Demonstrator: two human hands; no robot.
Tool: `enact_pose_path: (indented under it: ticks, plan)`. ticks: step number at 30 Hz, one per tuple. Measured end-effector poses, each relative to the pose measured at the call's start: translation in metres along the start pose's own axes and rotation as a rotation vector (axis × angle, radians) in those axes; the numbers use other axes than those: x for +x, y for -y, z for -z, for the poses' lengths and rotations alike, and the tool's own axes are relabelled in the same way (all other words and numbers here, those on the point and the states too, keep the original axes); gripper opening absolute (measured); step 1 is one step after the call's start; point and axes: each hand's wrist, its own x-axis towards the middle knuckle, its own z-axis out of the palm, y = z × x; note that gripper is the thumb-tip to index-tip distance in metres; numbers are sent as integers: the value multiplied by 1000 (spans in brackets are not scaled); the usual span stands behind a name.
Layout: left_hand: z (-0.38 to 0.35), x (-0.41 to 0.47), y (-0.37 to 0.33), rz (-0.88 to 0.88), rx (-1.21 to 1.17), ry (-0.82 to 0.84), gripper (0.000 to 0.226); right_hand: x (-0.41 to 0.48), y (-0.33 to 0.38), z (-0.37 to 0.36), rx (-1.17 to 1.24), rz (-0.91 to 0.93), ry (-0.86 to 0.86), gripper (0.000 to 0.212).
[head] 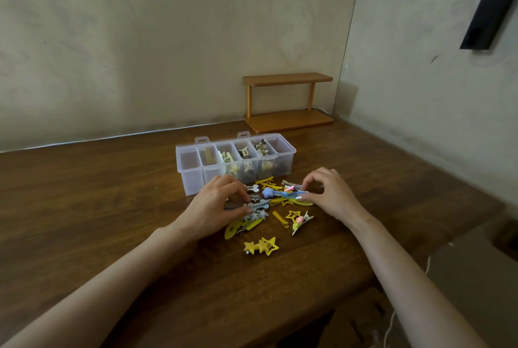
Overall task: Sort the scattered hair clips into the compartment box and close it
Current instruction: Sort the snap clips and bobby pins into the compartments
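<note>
A clear plastic compartment box (188, 176) stands open on the wooden table, with clips in most of its compartments and the leftmost one bare. In front of it lies a pile of scattered hair clips (273, 199), mostly yellow, grey and blue. A yellow double-star clip (261, 246) lies nearest to me. My left hand (218, 201) rests on the left of the pile, fingers pinched on grey metal clips (258, 204). My right hand (328, 193) is at the right of the pile, thumb and fingers pinching a blue clip (291, 194).
A small two-tier wooden shelf (288, 100) stands at the back of the table by the wall corner. A white cable (112, 136) runs along the table's far edge. The table's right edge drops off near a grey surface (476, 277).
</note>
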Motion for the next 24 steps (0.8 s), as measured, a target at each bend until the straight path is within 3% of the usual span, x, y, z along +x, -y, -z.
enact_pose_path:
  ticks: [5,11,18,24]
  plan:
    - [1,1,0,-8,2,23,14,0,0,0,40,22,31,18]
    - [-5,3,-26,-120,67,-51,35,2,-2,-3,37,57,44,13]
    - [-35,18,-68,-168,388,64,48,2,-2,-2,195,16,-111,15]
    - [-41,19,-65,-193,345,-2,24,2,-5,-5,163,0,-85,15]
